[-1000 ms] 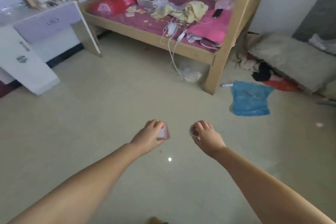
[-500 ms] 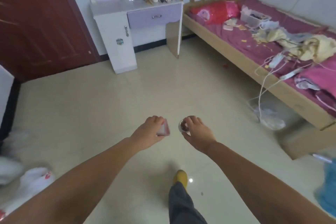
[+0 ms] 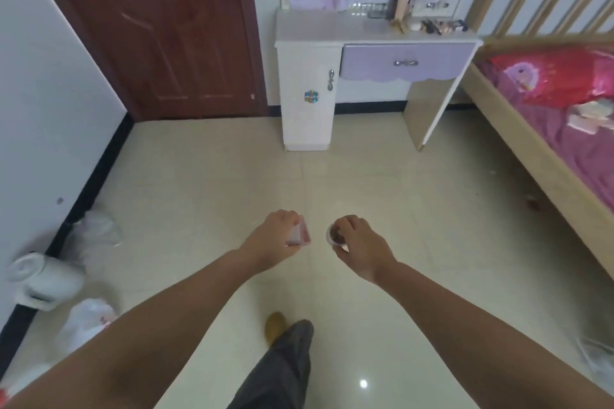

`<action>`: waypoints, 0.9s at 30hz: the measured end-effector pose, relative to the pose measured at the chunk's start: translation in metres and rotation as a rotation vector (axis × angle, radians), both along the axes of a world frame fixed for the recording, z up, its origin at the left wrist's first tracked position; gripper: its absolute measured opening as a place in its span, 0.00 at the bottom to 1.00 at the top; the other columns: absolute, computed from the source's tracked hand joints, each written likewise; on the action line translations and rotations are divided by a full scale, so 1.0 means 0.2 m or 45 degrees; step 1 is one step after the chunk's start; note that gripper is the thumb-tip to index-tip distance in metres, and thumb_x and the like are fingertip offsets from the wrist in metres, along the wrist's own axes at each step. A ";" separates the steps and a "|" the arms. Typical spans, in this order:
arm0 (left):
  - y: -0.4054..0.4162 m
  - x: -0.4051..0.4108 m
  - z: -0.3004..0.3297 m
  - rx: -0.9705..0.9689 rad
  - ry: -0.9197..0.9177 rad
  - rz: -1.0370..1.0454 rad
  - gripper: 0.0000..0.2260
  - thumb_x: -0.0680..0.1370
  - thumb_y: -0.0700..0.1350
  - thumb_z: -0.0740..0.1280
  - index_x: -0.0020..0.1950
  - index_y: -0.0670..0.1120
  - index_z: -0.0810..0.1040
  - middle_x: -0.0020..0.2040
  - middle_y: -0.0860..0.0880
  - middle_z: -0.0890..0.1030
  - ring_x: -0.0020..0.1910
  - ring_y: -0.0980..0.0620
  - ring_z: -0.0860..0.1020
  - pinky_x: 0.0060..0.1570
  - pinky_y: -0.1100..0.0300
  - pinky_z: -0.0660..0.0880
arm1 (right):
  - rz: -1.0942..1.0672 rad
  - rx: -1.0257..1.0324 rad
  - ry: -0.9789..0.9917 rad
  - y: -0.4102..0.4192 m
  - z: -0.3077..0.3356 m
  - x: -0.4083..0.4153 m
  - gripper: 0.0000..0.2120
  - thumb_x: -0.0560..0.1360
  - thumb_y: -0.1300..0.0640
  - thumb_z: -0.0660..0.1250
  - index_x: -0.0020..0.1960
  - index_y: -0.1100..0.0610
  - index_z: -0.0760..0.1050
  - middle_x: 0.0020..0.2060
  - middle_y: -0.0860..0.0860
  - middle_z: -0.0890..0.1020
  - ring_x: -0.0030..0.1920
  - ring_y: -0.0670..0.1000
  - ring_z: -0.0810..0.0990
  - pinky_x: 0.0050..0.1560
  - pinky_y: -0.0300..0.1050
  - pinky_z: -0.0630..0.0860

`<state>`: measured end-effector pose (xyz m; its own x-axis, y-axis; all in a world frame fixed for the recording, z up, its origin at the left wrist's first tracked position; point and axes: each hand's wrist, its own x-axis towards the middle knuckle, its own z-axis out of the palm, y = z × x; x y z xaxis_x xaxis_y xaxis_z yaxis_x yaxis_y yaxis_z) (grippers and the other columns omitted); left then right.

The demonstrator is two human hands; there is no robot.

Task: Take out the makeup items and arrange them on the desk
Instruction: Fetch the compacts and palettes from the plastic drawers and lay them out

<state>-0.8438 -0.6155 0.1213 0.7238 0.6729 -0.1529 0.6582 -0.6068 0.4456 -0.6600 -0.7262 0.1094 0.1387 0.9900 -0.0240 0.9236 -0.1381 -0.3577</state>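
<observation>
Fingers (image 3: pixel 292 221) of left hand (image 3: pixel 270 241) pinching pink compact (image 3: pixel 299 236), right hand (image 3: pixel 360 242) gripping round jar (image 3: pixel 334 236); surface (image 3: pixel 332 31) well ahead, slightly right.

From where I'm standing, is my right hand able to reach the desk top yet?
Probably not yet. The right hand, holding a small round jar, is over open floor, and the desk stands well ahead by the wall; nothing blocks the way.
</observation>
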 end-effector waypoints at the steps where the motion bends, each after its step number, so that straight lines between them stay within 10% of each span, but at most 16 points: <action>1: 0.13 0.04 -0.02 0.001 -0.007 0.021 0.19 0.76 0.48 0.68 0.63 0.45 0.68 0.61 0.46 0.70 0.59 0.48 0.69 0.54 0.59 0.67 | 0.022 0.009 -0.001 0.14 -0.01 0.04 0.14 0.76 0.55 0.63 0.60 0.56 0.69 0.60 0.51 0.72 0.59 0.53 0.71 0.46 0.45 0.74; 27: 3.30 1.90 0.07 0.064 -0.101 -0.047 0.20 0.74 0.47 0.70 0.63 0.43 0.68 0.60 0.45 0.72 0.59 0.46 0.70 0.56 0.56 0.69 | -0.157 0.045 0.062 3.27 0.07 1.90 0.14 0.76 0.54 0.63 0.60 0.56 0.70 0.59 0.51 0.72 0.60 0.54 0.71 0.51 0.47 0.74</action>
<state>-0.4634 0.0438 0.1351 0.7565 0.6511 -0.0612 0.5992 -0.6526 0.4638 -0.2803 -0.0732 0.1237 0.2586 0.9660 0.0007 0.8818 -0.2358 -0.4084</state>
